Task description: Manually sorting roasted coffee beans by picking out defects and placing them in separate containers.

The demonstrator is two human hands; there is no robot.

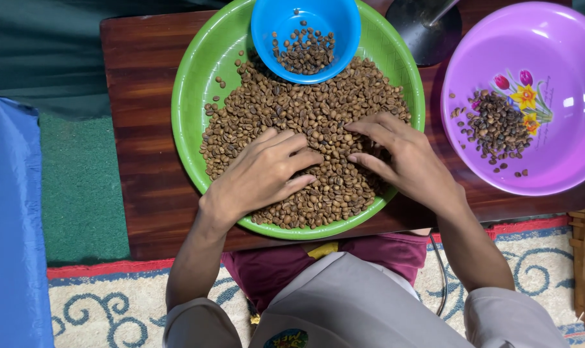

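Coffee beans [305, 122] partly under both flat hands.

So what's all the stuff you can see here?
green tray: one, green, on the wooden table
coffee beans: a big pile, brown, in the green tray
blue bowl: one, blue, at the tray's far edge, some beans inside
purple bowl: one, purple with painted flowers, to the right, a small heap of beans inside
wooden table: one, dark brown, under the bowls
rug: one, cream with blue swirls, on the floor
left hand: one, flat on the beans
right hand: one, fingers spread on the beans
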